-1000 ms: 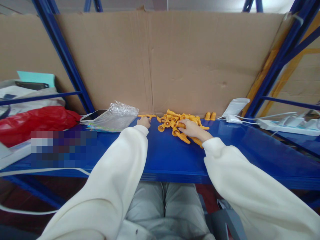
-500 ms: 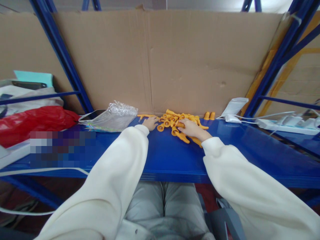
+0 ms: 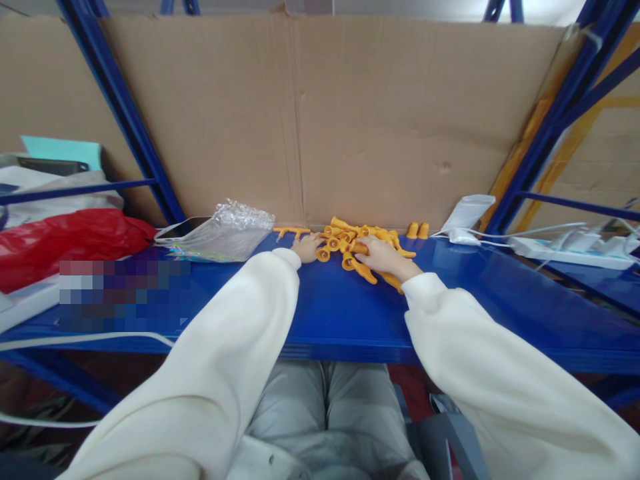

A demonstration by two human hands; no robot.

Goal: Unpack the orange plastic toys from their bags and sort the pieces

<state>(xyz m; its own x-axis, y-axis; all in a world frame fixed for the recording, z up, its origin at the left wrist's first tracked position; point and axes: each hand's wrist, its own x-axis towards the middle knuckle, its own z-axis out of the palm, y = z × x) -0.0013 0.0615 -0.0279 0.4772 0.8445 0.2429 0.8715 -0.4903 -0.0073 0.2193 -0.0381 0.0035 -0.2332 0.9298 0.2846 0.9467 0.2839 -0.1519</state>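
Note:
On the blue table (image 3: 340, 317) lies a pile of orange-yellow plastic pieces with round hollow cup ends and curved, finger-like stems (image 3: 364, 272). My right hand (image 3: 385, 259) is over the right part of the pile, its fingers curled round one of these orange-yellow pieces (image 3: 358, 247). At the pile's left edge is my left hand (image 3: 307, 249), fingers stretched towards the nearest cup ends and nothing visibly held. Just behind it lie T-shaped orange pieces (image 3: 290, 231). Two small orange cups (image 3: 417, 231) stand apart at the back right.
A tall cardboard sheet (image 3: 375, 120) closes off the back. Left of my hands lie a clear plastic bag (image 3: 227, 237) and a red bag (image 3: 75, 233). To the right are a white adapter with cables (image 3: 465, 220) and a power strip (image 3: 575, 252). Blue posts (image 3: 125, 113) flank the table.
My left hand has shifted slightly right, closer to the pile, uncovering more of the T-shaped pieces. My right hand stays almost where it was.

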